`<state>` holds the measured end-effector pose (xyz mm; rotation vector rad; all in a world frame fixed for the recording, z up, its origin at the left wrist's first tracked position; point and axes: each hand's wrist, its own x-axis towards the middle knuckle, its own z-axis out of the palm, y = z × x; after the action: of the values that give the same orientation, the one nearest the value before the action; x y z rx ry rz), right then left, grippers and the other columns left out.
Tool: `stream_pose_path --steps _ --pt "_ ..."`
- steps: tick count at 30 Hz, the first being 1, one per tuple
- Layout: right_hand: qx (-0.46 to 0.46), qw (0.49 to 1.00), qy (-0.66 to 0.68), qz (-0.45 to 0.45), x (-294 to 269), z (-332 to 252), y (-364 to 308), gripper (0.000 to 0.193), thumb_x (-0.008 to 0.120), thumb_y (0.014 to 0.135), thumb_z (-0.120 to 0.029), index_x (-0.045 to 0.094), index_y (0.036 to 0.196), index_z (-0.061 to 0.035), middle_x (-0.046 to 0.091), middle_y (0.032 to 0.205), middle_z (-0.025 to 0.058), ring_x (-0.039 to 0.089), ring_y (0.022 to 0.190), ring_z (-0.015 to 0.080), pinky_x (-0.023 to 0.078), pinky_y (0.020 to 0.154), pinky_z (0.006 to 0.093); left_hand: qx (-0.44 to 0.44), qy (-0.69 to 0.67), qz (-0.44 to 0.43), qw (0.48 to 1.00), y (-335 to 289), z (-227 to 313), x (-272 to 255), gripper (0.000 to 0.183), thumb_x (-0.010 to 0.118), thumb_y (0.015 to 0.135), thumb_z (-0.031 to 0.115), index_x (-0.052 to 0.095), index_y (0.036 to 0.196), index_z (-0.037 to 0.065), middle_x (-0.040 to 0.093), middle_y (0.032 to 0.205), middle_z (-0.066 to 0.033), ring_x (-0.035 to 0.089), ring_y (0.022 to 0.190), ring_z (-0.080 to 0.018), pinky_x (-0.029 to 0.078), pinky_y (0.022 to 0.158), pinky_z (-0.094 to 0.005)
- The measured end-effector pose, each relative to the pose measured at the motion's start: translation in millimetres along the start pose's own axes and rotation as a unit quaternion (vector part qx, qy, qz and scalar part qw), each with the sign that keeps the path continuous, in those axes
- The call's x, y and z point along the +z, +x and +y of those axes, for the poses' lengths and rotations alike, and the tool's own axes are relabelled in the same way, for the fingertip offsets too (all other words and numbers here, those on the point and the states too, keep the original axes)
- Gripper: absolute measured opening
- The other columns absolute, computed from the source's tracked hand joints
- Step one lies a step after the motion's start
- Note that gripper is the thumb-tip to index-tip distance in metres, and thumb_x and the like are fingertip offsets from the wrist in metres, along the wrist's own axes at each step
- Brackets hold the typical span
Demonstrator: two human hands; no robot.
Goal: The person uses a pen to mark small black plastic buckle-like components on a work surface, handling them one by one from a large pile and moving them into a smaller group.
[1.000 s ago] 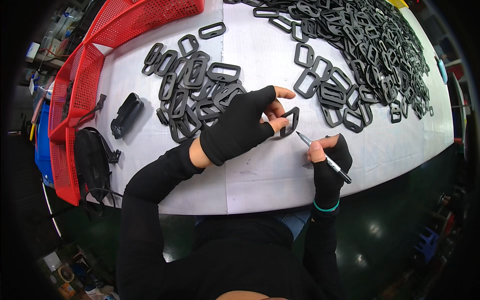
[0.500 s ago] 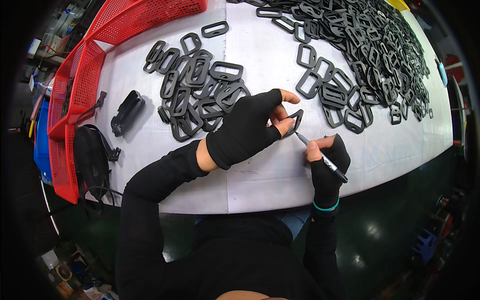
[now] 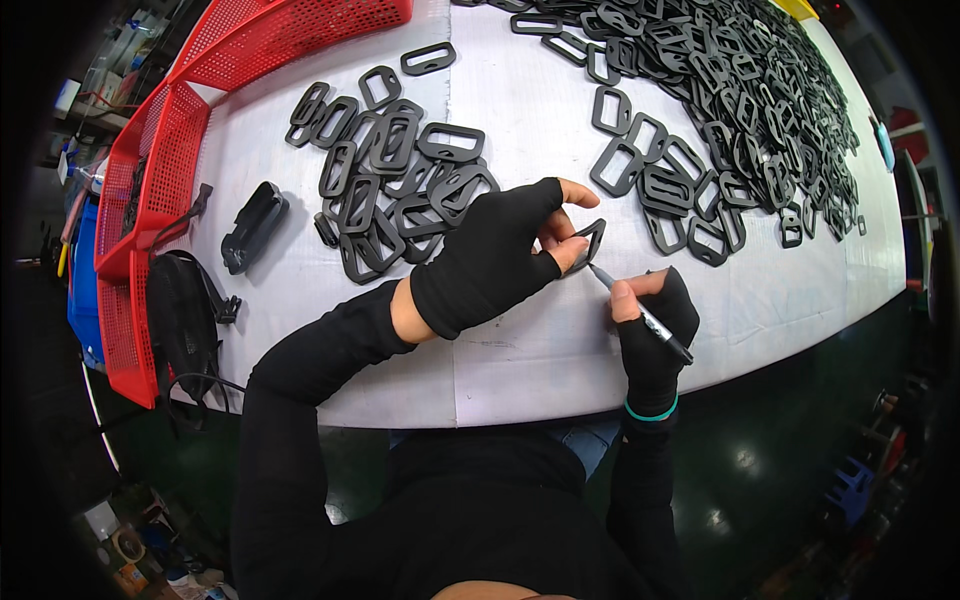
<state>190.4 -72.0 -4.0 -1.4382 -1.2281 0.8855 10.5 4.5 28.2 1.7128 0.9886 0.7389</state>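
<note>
One black loop [image 3: 596,246] is in play in the head view, tilted up near the middle of the surface [image 3: 520,370]. Left grip [image 3: 490,255] has it pinched, index finger sticking out. Right grip [image 3: 648,350] is closed around a grey marker [image 3: 655,325], tip at the loop's lower edge; touching or just shy, can't tell. So I'd call this piece mid-way. There's a small pile [image 3: 397,165] on the left and a way bigger heap [image 3: 740,110] on the right. My guess is the heap is what's left, but any ink is too small to make out.

Surface is white, seam down it, a few smudges. Red baskets [image 3: 165,165] line the left edge, black pouch [image 3: 185,325] beside them. Dark green floor [image 3: 760,430], blue stool [image 3: 853,490] off right.
</note>
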Motion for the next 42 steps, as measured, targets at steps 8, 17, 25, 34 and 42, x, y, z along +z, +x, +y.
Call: stream_pose_path --steps 8,17,25,34,42 --pt "-0.033 0.999 0.031 0.019 -5 7 -1 0.014 0.064 0.077 -0.006 0.052 0.074 -0.0004 0.054 0.061 0.0029 0.048 0.053 0.0075 0.039 0.051 0.0225 0.075 0.052 -0.002 0.996 0 -1 1 0.024 0.063 0.08 0.007 0.059 0.104 0.007 0.063 0.077 -0.0026 0.061 0.07 -0.0089 0.047 0.06 -0.0215" --pt "-0.088 0.995 -0.044 0.008 2 -2 -3 0.016 0.065 0.077 -0.006 0.051 0.073 -0.0008 0.053 0.058 0.0037 0.048 0.051 0.0076 0.039 0.049 0.0223 0.141 0.066 -0.003 0.988 -8 0 9 0.011 0.068 0.076 0.005 0.061 0.085 0.003 0.062 0.076 -0.0061 0.061 0.065 -0.0128 0.048 0.058 -0.0229" --pt "-0.066 0.994 -0.082 0.014 5 -2 -4 0.013 0.066 0.077 -0.009 0.057 0.074 -0.0005 0.055 0.057 0.0046 0.051 0.05 0.0107 0.041 0.049 0.0244 0.109 0.063 -0.025 0.992 -9 6 7 0.01 0.067 0.076 0.005 0.061 0.084 0.003 0.061 0.075 -0.0063 0.058 0.062 -0.0129 0.047 0.057 -0.024" --pt "-0.098 0.994 -0.043 0.006 -5 -8 -1 0.015 0.068 0.073 -0.009 0.056 0.069 -0.0011 0.056 0.058 0.0056 0.054 0.05 0.0114 0.043 0.049 0.0254 0.045 0.028 0.034 0.998 4 17 -20 0.013 0.063 0.08 0.007 0.062 0.092 0.003 0.063 0.077 -0.0023 0.058 0.066 -0.0079 0.045 0.059 -0.022" --pt "-0.087 0.996 0.006 -0.008 -8 -10 -6 0.016 0.068 0.074 -0.012 0.056 0.07 -0.0014 0.055 0.056 0.0031 0.05 0.049 0.0084 0.04 0.048 0.0229 -0.023 0.241 0.072 0.967 7 7 -97 0.013 0.06 0.076 0.006 0.063 0.088 0.003 0.061 0.072 -0.0023 0.054 0.06 -0.0075 0.044 0.057 -0.0218"
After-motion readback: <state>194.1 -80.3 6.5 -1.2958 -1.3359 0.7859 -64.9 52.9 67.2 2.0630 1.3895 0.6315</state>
